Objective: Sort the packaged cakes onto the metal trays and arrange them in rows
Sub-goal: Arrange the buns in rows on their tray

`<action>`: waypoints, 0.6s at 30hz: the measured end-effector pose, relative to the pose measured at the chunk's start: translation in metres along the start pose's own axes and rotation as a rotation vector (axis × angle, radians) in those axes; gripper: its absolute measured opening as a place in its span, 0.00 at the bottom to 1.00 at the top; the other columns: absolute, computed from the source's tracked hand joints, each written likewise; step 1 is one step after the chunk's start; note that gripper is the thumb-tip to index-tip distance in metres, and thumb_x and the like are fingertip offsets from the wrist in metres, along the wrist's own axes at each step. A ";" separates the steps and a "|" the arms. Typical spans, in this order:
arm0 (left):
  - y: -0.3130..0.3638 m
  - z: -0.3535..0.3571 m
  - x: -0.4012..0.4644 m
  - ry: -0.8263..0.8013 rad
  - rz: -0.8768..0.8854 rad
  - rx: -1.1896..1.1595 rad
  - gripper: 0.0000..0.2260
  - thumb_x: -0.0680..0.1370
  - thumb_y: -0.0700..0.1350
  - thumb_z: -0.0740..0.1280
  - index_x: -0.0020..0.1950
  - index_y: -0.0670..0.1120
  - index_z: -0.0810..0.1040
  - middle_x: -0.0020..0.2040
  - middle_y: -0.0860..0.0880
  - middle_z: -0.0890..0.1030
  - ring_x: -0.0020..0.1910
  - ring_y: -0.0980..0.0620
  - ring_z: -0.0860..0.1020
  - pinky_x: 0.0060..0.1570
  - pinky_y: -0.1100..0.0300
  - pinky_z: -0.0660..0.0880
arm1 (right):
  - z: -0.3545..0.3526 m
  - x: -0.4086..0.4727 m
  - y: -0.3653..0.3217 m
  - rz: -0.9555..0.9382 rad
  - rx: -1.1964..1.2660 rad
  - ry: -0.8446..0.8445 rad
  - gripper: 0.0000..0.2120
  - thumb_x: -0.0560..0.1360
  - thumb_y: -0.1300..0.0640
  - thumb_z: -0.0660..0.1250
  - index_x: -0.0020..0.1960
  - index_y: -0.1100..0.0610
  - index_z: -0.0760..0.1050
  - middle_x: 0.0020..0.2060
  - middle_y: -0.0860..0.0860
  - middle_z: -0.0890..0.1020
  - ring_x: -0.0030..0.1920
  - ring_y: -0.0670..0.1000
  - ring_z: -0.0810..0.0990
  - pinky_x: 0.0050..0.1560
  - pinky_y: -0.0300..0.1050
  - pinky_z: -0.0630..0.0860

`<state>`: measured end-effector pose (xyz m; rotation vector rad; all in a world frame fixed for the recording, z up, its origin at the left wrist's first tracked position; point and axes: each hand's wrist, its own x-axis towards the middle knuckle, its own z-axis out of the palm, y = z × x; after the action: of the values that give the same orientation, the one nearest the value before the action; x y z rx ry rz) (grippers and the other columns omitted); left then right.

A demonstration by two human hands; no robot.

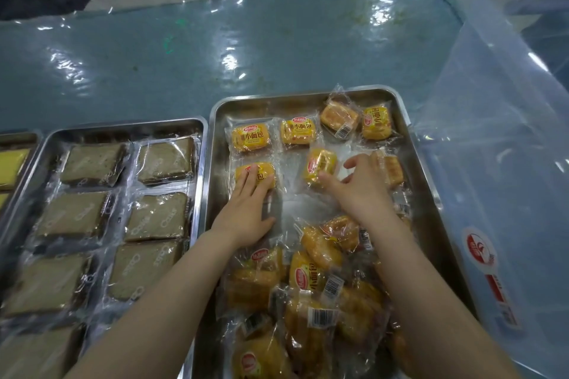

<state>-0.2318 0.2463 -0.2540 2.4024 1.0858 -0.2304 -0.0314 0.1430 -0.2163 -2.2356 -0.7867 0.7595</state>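
1. Pressing down with straight fingers, the left hand (pixel 251 209) is lying flat on a yellow small-bread packet (pixel 255 175) in the second row of the right metal tray (pixel 308 98), at about 9 o'clock within that tray; it is gripping nothing.
2. The right hand (pixel 360 184) is hovering at the tray's centre with fingers spread and loosely bent, its thumb touching a tilted yellow packet (pixel 320 164) and its fingertips reaching a pale bun packet (pixel 389 169) at 3 o'clock; whether it is actually gripping either one, I cannot tell.
3. Four packets are sitting in the far row at 12 o'clock: two label-up ones (pixel 251 136) side by side, then a barcode-side-up packet (pixel 338 117), then a packet turned sideways (pixel 376 122) in the 1 o'clock corner.
4. A loose heap of packaged buns (pixel 308 295) is piling up at 6 o'clock in the same tray, overlapping each other between the two forearms.
5. The middle metal tray (pixel 123 125), at 9 o'clock from the right tray and touching its rim, is holding brown sliced cakes in clear wrappers (pixel 89 163), lying in two neat columns.
6. A third tray edge (pixel 18 135) with a yellow cake (pixel 10 163) is showing at the far 9 o'clock border.
7. All trays are resting on a blue table under shiny plastic sheeting (pixel 215 49); a large clear plastic bag (pixel 508 163) is lying at 3 o'clock.
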 end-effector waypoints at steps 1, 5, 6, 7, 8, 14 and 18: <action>0.000 0.000 -0.001 0.002 0.002 -0.002 0.39 0.75 0.51 0.67 0.77 0.56 0.43 0.74 0.54 0.32 0.69 0.56 0.28 0.72 0.49 0.46 | 0.001 -0.002 0.002 -0.050 -0.110 0.051 0.19 0.72 0.41 0.70 0.53 0.48 0.66 0.38 0.42 0.73 0.36 0.41 0.74 0.29 0.38 0.63; -0.001 0.002 -0.003 0.000 0.011 -0.007 0.40 0.75 0.50 0.68 0.77 0.57 0.43 0.71 0.57 0.29 0.68 0.57 0.28 0.72 0.49 0.46 | 0.004 0.000 0.000 -0.350 -0.270 0.099 0.10 0.73 0.57 0.70 0.52 0.48 0.74 0.49 0.44 0.75 0.51 0.48 0.74 0.47 0.39 0.70; -0.002 0.001 -0.004 -0.002 0.011 -0.009 0.40 0.75 0.50 0.68 0.77 0.57 0.43 0.70 0.57 0.29 0.68 0.57 0.28 0.72 0.49 0.46 | 0.005 0.002 0.001 -0.409 -0.312 0.023 0.12 0.73 0.59 0.70 0.54 0.48 0.76 0.55 0.45 0.74 0.57 0.49 0.72 0.55 0.43 0.70; -0.002 0.001 -0.004 -0.006 0.011 -0.011 0.40 0.75 0.50 0.68 0.77 0.57 0.43 0.70 0.57 0.29 0.68 0.57 0.28 0.72 0.49 0.46 | 0.006 0.005 0.001 -0.437 -0.356 -0.062 0.13 0.73 0.58 0.70 0.56 0.48 0.77 0.59 0.46 0.73 0.60 0.50 0.70 0.60 0.46 0.69; -0.002 0.001 -0.004 -0.010 0.012 -0.010 0.40 0.75 0.50 0.68 0.77 0.57 0.43 0.70 0.56 0.29 0.69 0.56 0.28 0.72 0.48 0.46 | 0.008 0.007 0.003 -0.440 -0.386 -0.118 0.13 0.73 0.57 0.70 0.57 0.48 0.77 0.61 0.46 0.72 0.62 0.51 0.70 0.62 0.48 0.69; -0.001 0.000 -0.005 -0.041 -0.004 -0.017 0.39 0.76 0.49 0.67 0.77 0.55 0.43 0.75 0.52 0.32 0.69 0.56 0.28 0.71 0.52 0.42 | 0.035 0.015 -0.003 -0.317 -0.460 0.047 0.16 0.77 0.44 0.63 0.62 0.48 0.71 0.64 0.52 0.68 0.63 0.56 0.65 0.56 0.50 0.69; -0.002 -0.006 0.001 -0.044 0.020 -0.007 0.37 0.76 0.47 0.66 0.77 0.54 0.45 0.77 0.50 0.35 0.73 0.52 0.33 0.72 0.52 0.42 | 0.046 0.022 -0.010 -0.294 -0.483 0.022 0.30 0.72 0.34 0.63 0.68 0.48 0.64 0.69 0.54 0.62 0.67 0.59 0.60 0.60 0.55 0.69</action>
<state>-0.2328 0.2511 -0.2497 2.3897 1.0408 -0.2705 -0.0519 0.1818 -0.2444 -2.4510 -1.3682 0.4319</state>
